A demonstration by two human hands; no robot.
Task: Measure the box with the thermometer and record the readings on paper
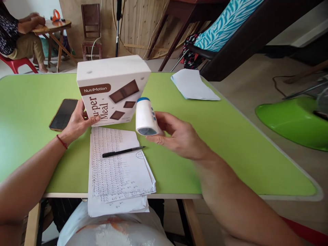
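The left hand [78,119] grips the NutriMotion box [114,90] by its lower left edge, apparently to keep it steady and readable, while the right hand [179,135] holds a white-and-blue handheld device [144,116] just beside it, handwritten sheets [110,177] lying between the forearms.

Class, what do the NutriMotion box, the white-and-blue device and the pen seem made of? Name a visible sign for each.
NutriMotion box: probably matte printed card; flat panels meet at straight, folded-looking edges.
White-and-blue device: likely smooth plastic, judging by its rounded, seamless-looking body and blue button-like spots.
Pen: perhaps black plastic, given its even, dark barrel; too small to be sure.
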